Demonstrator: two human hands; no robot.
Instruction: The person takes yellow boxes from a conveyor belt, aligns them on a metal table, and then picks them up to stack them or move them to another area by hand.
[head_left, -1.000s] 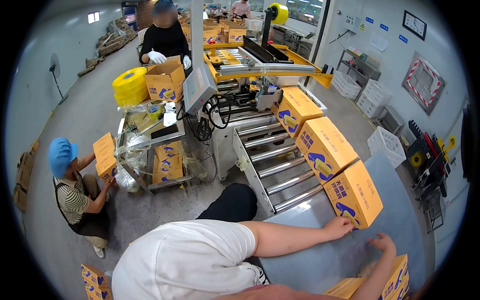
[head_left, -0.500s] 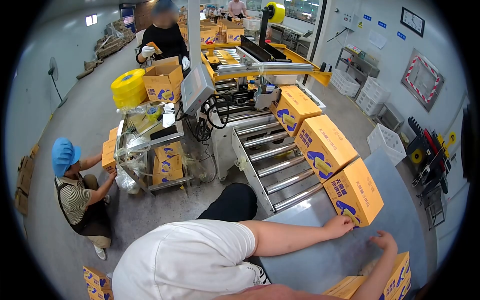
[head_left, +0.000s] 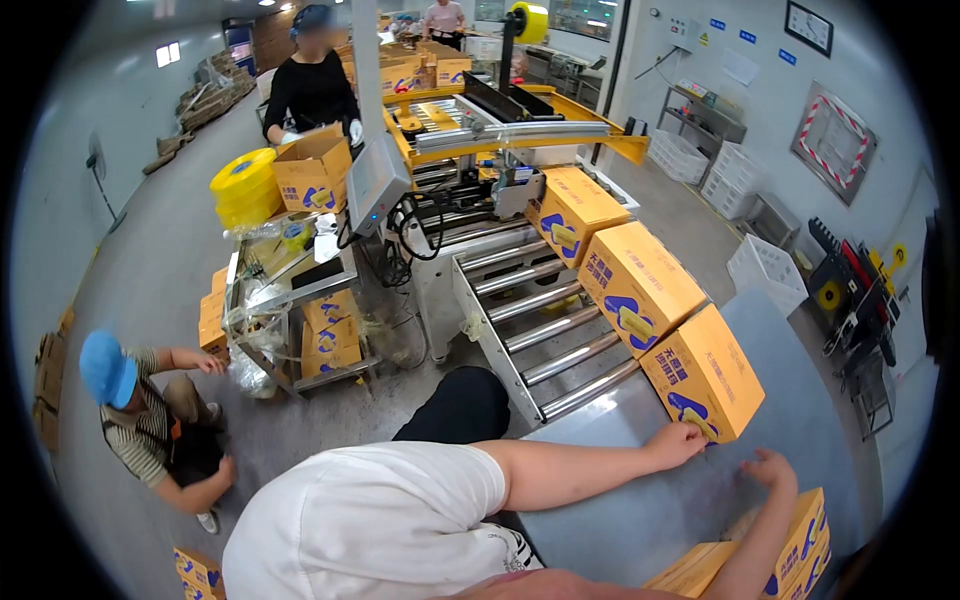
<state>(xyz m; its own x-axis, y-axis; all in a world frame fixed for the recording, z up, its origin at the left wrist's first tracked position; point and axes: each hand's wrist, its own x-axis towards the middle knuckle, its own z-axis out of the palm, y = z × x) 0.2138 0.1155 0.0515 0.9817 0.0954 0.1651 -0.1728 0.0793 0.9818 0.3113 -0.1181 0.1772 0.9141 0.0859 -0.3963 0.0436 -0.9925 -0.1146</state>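
My left hand (head_left: 675,445) is closed, its fingers curled against the lower front edge of the nearest yellow carton (head_left: 702,380). That carton stands on a grey metal table (head_left: 590,455) at the end of the roller conveyor. A little to the right, my right hand (head_left: 770,468) is open above the table, apart from the carton, with nothing visible in it. Behind the nearest carton, a second carton (head_left: 640,285) and a third carton (head_left: 575,220) stand in a row. Below my right forearm are more yellow cartons (head_left: 800,545), partly hidden by it.
Steel rollers (head_left: 560,345) lead back to a carton-sealing machine (head_left: 510,135) with a control screen (head_left: 378,185). A co-worker (head_left: 150,420) crouches at left near a cart (head_left: 290,300); another person (head_left: 310,85) stands behind an open carton (head_left: 312,172). White crates (head_left: 768,272) sit at right.
The crouching co-worker has taken their hands off the cartons by the cart and lowered one arm. The standing person's hand has dropped behind the open carton. My hands have barely moved.
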